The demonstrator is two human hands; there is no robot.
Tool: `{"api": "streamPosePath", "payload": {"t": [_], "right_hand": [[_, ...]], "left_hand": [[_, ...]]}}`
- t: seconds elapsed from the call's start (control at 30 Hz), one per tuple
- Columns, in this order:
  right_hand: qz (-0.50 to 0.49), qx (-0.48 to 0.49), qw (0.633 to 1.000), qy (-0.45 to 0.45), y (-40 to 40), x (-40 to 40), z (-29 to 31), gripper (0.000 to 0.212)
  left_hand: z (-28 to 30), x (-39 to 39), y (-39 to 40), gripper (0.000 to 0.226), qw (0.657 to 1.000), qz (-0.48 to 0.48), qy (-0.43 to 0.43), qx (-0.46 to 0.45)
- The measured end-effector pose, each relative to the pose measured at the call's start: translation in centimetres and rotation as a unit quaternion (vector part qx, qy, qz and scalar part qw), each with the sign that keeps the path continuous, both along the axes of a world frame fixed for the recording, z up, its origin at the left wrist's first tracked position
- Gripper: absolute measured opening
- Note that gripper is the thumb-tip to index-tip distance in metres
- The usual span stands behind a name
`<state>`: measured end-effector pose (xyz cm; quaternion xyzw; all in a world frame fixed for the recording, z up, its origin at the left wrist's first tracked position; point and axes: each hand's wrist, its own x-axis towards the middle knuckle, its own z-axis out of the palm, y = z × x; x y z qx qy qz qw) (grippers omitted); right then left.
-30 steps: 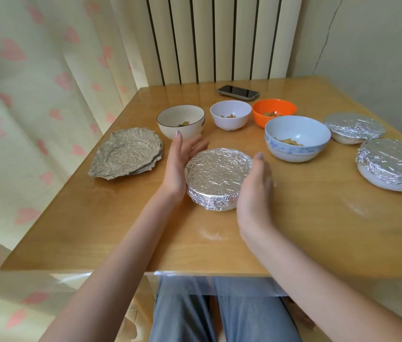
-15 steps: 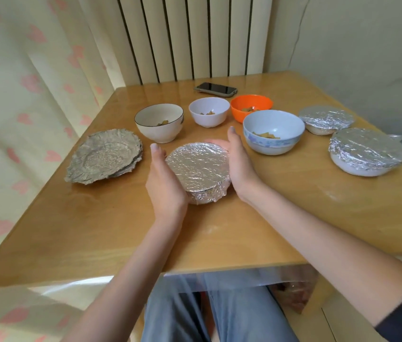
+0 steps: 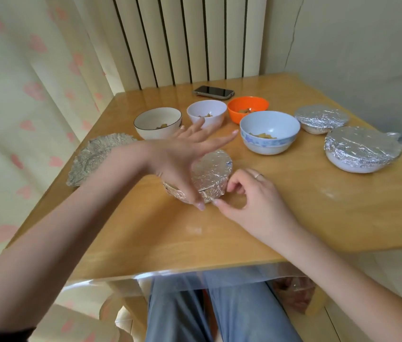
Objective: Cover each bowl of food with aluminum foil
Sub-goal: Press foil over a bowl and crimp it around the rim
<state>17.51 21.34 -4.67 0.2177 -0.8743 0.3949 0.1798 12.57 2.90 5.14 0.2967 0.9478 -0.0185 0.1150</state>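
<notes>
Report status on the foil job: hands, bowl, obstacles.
Left hand open, thumb on foil-covered bowl. Right hand pinching its foil edge. Four bowls uncovered; nothing blocking.

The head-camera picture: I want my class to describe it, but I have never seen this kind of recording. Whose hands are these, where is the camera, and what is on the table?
The camera sits on a person's head, looking down at their own bare hands; no machine is involved. The left hand presses a foil-covered bowl with its thumb; the right hand pinches the foil at its near edge. On the wooden table stand four uncovered bowls of food, for instance an orange bowl, two more covered bowls, spare foil sheets and a phone.
</notes>
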Motion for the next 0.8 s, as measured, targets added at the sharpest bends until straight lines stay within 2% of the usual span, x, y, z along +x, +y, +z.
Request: {"api": "streamPosePath", "payload": {"t": [0.1, 0.17, 0.37, 0.47, 0.63, 0.8], "right_hand": [[-0.043, 0.029, 0.999, 0.011, -0.4, -0.2, 0.2, 0.040], [-0.053, 0.041, 0.997, 0.030, -0.4, -0.2, 0.2, 0.038], [-0.024, 0.033, 0.998, 0.046, 0.1, -0.5, 0.1, 0.028], [0.010, 0.039, 0.998, 0.038, 0.4, -1.0, 0.5, 0.024], [0.060, 0.017, 0.998, -0.030, 1.0, -2.3, 2.0, 0.023], [0.044, 0.153, 0.984, -0.080, 1.1, -3.2, 4.0, 0.038]], "left_hand": [[-0.2, -1.4, 1.5, 0.140, 0.995, 0.013, -0.050, -0.089], [-0.5, -1.8, 1.8, 0.133, 0.991, 0.020, -0.077, -0.104], [-1.5, -1.8, 1.7, 0.098, 0.994, 0.024, -0.107, -0.025], [-1.5, -1.7, 1.8, 0.095, 0.994, 0.026, -0.102, -0.018], [-1.3, -1.5, 1.8, 0.096, 0.994, 0.031, -0.108, -0.017], [-1.4, -1.3, 1.9, 0.100, 0.994, 0.041, -0.103, -0.022]]}}
